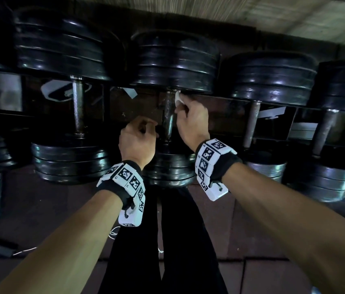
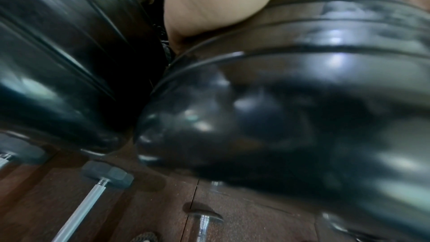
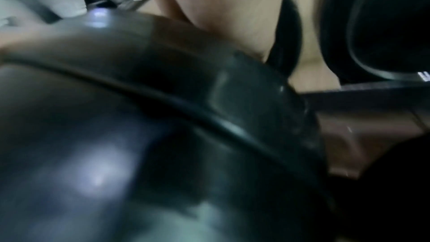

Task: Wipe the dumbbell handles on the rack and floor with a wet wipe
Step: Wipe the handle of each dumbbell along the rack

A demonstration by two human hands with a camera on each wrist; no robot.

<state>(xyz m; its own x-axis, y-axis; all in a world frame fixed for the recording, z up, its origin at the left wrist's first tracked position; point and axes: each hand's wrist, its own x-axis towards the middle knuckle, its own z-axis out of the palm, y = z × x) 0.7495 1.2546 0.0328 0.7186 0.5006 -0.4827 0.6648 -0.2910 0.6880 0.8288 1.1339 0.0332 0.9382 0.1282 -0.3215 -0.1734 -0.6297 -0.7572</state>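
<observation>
Black plate dumbbells lie in a row on the rack. The middle dumbbell's rusty metal handle runs between my two hands. My right hand pinches a white wet wipe against the top of that handle, just under the upper plates. My left hand hangs beside the lower left of the handle, fingers curled with nothing visible in them. Both wrist views are blurred: the left shows my palm above a black plate, and the right shows my palm above a plate.
Neighbouring dumbbell handles stand on the left and on the right, with another further right. My black trouser legs stand below on reddish-brown floor tiles. A small hex dumbbell lies on the floor.
</observation>
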